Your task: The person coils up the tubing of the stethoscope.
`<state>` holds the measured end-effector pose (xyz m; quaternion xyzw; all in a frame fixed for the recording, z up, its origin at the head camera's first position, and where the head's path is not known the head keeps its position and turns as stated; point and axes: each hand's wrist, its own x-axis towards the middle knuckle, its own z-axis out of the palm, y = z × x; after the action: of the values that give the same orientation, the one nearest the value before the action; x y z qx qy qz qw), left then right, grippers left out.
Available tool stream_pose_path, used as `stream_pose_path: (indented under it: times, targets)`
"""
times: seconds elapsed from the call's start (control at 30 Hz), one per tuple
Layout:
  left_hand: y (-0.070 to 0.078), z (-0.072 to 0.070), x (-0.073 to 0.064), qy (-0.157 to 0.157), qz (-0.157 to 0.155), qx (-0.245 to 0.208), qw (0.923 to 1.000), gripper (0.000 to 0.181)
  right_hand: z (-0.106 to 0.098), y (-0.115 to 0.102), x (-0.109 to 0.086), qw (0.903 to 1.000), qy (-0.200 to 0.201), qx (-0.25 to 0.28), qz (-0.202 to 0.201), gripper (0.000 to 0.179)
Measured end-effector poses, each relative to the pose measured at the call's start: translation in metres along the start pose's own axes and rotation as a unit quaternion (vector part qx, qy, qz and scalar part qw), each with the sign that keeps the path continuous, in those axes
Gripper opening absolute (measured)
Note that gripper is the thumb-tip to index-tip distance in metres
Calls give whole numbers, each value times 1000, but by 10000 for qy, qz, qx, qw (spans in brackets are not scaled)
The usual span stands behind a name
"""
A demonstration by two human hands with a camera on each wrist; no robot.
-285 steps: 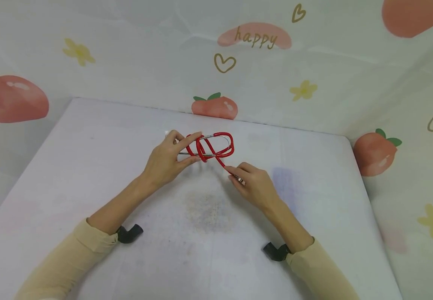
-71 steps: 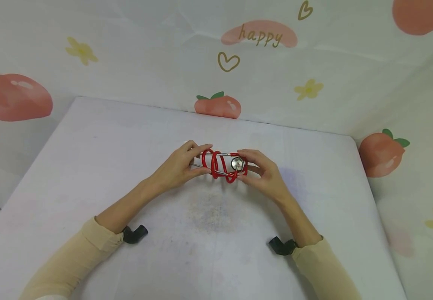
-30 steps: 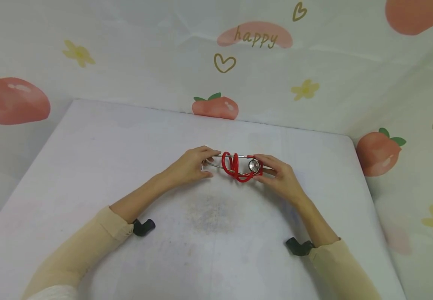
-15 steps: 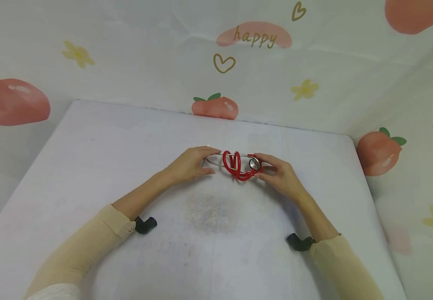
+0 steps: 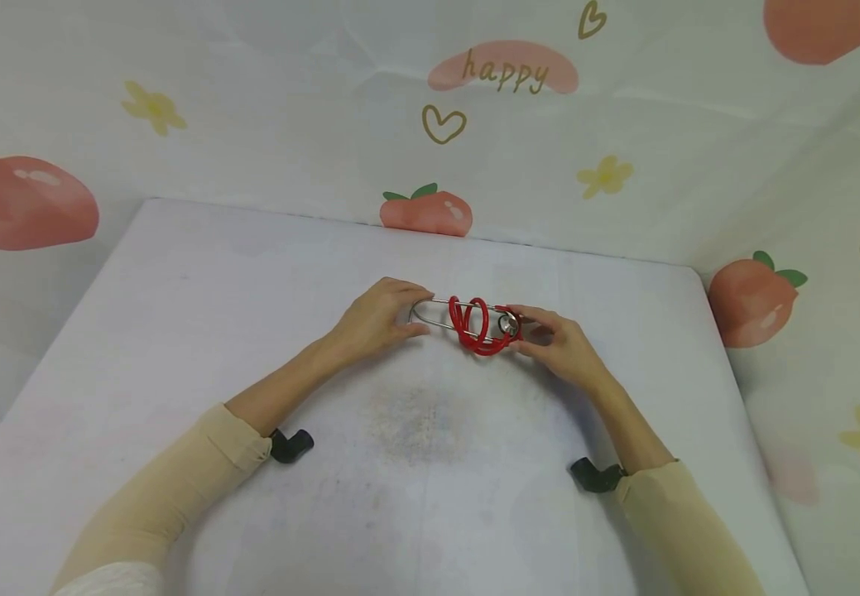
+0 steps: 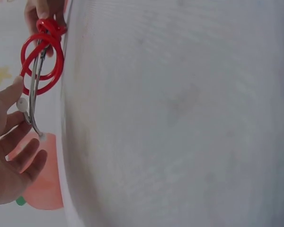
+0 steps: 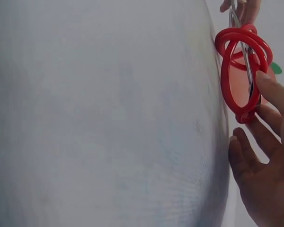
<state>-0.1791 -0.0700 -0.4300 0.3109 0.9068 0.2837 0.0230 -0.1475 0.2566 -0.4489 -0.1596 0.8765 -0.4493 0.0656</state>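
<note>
A stethoscope (image 5: 485, 350) with red tubing (image 6: 61, 61) and silver metal ear tubes (image 5: 433, 323) is held up between both hands. Its tubing winds in loops round the ear tubes. My left hand (image 5: 373, 323) spans the ear-tube end, index fingertip at the upper tube and thumb right at the lower one; the other fingers spread loosely. White ear tips (image 6: 22, 104) show beside those fingers in the left wrist view. At the other end, my right hand (image 5: 567, 352) pinches the red tubing bend between thumb and fingers, next to the round silver chestpiece (image 5: 508, 324).
Below the hands lies a white tabletop (image 5: 370, 513) with a faint grey stain. A pale backdrop (image 5: 288, 99) printed with peaches, flowers and hearts rises behind the table's far edge. Black camera mounts (image 5: 291, 447) sit at both wrists.
Earlier the right hand wound the red tubing round the metal tubes, then tucked the chestpiece in. Since then the hands shifted right; lately the left thumb has risen closer to the lower tube.
</note>
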Motion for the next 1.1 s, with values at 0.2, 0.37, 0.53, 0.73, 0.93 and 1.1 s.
stream_pose_path:
  times: [0.2, 0.37, 0.53, 0.73, 0.93, 1.1]
  targets:
    - [-4, 0, 0, 19, -125, -265, 9996, 53, -4, -1, 1, 9996, -162, 78, 202, 56]
    - [-7, 0, 1, -3, -192, -548, 9983, 51, -5, -2, 2, 9992, -226, 98, 322, 56]
    - [-8, 1, 1, -179, -564, -981, 9934, 49, -5, 1, 3, 9994, -167, 254, 172, 53]
    - [-9, -1, 0, -201, -671, -1129, 9911, 50, -8, 1, 4, 9988, -251, 198, 362, 50]
    - [-11, -3, -1, -134, -605, -1193, 9909, 50, -12, -1, 3, 9984, -291, 15, 494, 49]
    - [-14, -5, -4, -119, -658, -1228, 9902, 51, -14, -1, 1, 9971, -306, 63, 701, 48]
